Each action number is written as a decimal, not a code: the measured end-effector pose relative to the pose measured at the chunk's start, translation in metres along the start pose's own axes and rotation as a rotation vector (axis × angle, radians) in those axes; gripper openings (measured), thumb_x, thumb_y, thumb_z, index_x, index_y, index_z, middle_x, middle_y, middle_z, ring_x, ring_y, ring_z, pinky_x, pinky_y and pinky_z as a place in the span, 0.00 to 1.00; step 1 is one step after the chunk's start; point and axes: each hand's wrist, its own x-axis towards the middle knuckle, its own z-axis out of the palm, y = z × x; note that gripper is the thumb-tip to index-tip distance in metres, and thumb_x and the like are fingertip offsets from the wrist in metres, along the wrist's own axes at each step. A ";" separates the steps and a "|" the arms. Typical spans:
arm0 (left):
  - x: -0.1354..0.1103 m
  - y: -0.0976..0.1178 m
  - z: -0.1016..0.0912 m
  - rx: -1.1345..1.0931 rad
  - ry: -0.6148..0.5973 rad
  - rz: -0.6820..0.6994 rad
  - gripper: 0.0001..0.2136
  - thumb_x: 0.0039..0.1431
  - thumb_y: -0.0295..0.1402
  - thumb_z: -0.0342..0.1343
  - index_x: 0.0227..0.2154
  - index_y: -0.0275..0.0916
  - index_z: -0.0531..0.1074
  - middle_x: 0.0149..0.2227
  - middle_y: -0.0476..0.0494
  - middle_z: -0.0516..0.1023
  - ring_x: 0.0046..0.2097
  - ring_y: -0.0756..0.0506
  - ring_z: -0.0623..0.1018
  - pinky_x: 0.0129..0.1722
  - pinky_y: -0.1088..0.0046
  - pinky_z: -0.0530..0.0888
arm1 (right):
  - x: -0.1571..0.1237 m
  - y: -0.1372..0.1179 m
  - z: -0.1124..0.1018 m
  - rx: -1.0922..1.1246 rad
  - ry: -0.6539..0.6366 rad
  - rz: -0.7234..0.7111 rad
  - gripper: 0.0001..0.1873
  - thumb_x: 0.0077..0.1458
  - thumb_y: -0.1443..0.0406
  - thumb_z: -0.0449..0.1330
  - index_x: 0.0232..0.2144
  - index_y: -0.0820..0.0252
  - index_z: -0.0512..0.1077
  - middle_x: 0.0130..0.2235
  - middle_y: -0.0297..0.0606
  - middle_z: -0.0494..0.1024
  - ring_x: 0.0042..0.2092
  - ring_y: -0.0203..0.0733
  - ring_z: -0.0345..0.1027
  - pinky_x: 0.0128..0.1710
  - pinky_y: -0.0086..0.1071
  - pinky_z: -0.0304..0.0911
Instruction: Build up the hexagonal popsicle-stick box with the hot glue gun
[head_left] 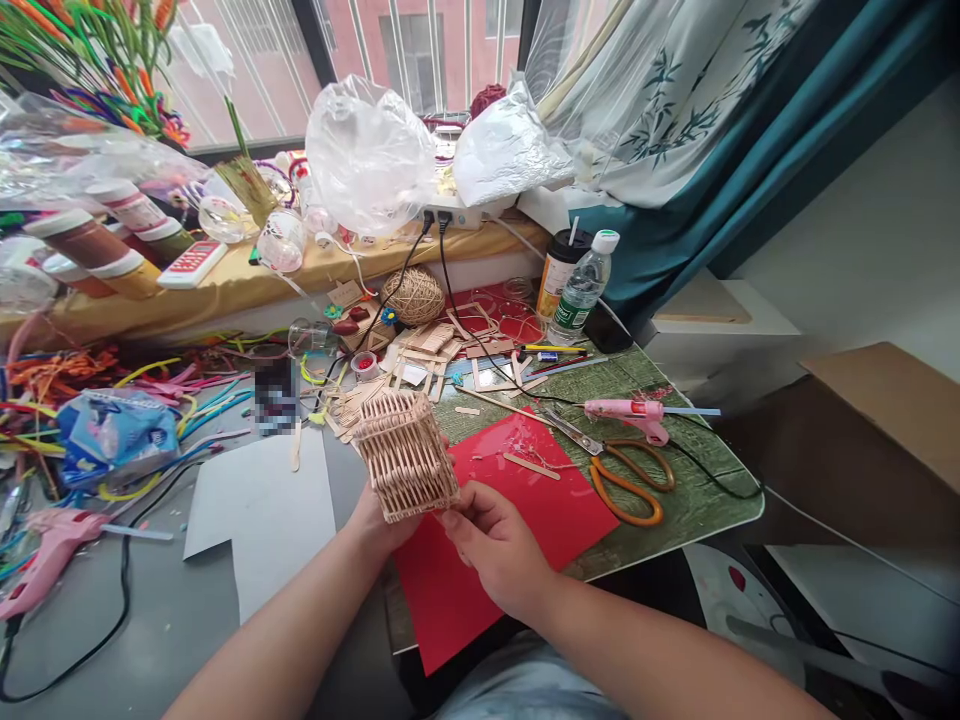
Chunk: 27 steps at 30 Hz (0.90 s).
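Observation:
A small box built of stacked wooden craft sticks [405,455] is held up, tilted, over the table. My left hand [379,518] grips it from below and behind, with most of its fingers hidden by the box. At the box's lower right corner, my right hand [495,545] is closed, thumb and forefinger pinching at the edge; any small piece between the fingertips is hidden. Beneath both hands lies a sheet of red paper [510,520], with a loose craft stick [532,466] and thin glue strings on it.
Orange-handled scissors [626,485] and a pink glue gun [634,412] lie to the right. A second pink glue gun [56,555] is at far left. Loose sticks [431,350], a twine ball [412,296] and a water bottle [585,290] are behind. White card [270,520] lies left.

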 end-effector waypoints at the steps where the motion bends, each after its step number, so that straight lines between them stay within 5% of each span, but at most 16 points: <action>1: 0.000 0.000 -0.002 -0.005 0.003 -0.004 0.18 0.55 0.37 0.73 0.46 0.36 0.81 0.46 0.39 0.86 0.42 0.41 0.87 0.36 0.69 0.86 | 0.001 0.000 0.000 -0.010 0.003 0.001 0.24 0.60 0.45 0.69 0.31 0.55 0.67 0.24 0.24 0.59 0.26 0.33 0.49 0.27 0.29 0.49; 14: 0.003 -0.001 -0.005 0.011 -0.033 0.008 0.17 0.57 0.32 0.71 0.48 0.36 0.79 0.46 0.39 0.86 0.43 0.42 0.87 0.39 0.70 0.85 | 0.000 0.000 -0.006 -0.065 0.027 0.000 0.25 0.60 0.45 0.69 0.30 0.55 0.66 0.25 0.24 0.60 0.27 0.32 0.48 0.27 0.29 0.47; 27: 0.005 -0.002 0.000 0.004 0.032 0.161 0.15 0.59 0.40 0.70 0.45 0.38 0.80 0.41 0.42 0.86 0.39 0.42 0.85 0.37 0.67 0.84 | -0.031 -0.027 -0.004 -0.090 0.051 -0.069 0.19 0.67 0.50 0.65 0.33 0.56 0.69 0.24 0.25 0.61 0.24 0.32 0.48 0.24 0.29 0.45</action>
